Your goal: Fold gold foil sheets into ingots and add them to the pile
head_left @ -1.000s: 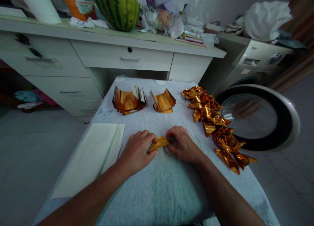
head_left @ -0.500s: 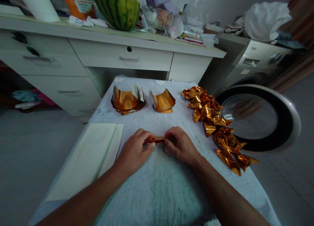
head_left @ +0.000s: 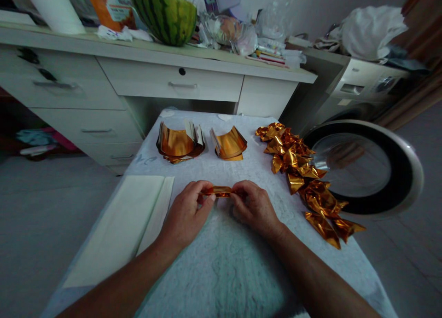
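A narrow folded strip of copper-gold foil paper (head_left: pixel 222 192) spans the gap between my hands, just above the cloth-covered table (head_left: pixel 221 263). My left hand (head_left: pixel 189 207) is closed on its left end, thumb in front and fingers behind. The right end is pinched by my right hand (head_left: pixel 253 205); those fingertips partly cover it. Beyond my hands lie a larger stack of curled foil sheets (head_left: pixel 177 143) and a smaller curled stack (head_left: pixel 230 144). A row of folded, pointed foil pieces (head_left: pixel 293 161) runs down the table's right side.
Folded pale paper (head_left: pixel 117 226) lies along the left edge. Behind the table stands a white drawer cabinet (head_left: pixel 145 78) with a cut watermelon (head_left: pixel 165 19) and plastic bags on top. An open washing machine door (head_left: pixel 366 166) juts close to the table's right edge.
The foil strip has risen slightly and now shows a broader, shinier face. My left hand has slid a little left along it, exposing more foil; my right hand has barely moved.
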Motion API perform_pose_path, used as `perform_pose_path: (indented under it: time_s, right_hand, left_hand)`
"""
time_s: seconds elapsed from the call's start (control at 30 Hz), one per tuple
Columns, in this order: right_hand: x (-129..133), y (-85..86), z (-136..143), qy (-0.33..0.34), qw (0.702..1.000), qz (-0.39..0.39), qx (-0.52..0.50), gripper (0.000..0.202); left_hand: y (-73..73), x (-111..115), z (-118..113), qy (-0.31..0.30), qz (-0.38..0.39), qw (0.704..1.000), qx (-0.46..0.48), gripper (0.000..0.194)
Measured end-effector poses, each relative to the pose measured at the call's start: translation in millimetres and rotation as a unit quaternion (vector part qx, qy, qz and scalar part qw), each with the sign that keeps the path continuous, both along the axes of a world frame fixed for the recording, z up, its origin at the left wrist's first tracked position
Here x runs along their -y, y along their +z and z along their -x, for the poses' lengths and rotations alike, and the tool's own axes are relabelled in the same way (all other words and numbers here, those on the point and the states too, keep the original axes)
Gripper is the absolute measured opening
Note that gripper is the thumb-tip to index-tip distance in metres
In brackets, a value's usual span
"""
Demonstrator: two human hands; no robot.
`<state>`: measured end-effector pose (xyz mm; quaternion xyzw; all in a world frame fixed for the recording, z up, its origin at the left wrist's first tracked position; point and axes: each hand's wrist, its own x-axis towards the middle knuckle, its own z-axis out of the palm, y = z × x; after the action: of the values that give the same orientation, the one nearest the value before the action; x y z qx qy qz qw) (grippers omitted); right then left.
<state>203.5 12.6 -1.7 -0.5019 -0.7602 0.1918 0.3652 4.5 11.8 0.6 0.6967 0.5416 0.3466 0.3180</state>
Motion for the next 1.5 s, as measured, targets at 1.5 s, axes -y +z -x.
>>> perform_pose_path:
  time_s: [1.5]
  right_hand:
    - [6.7, -3.1, 12.9, 0.024, 0.998, 0.011, 0.053, 0.007]
  left_hand:
    - [1.4, -2.1, -3.9, 0.043, -0.078, 0.977, -0.196, 0.026]
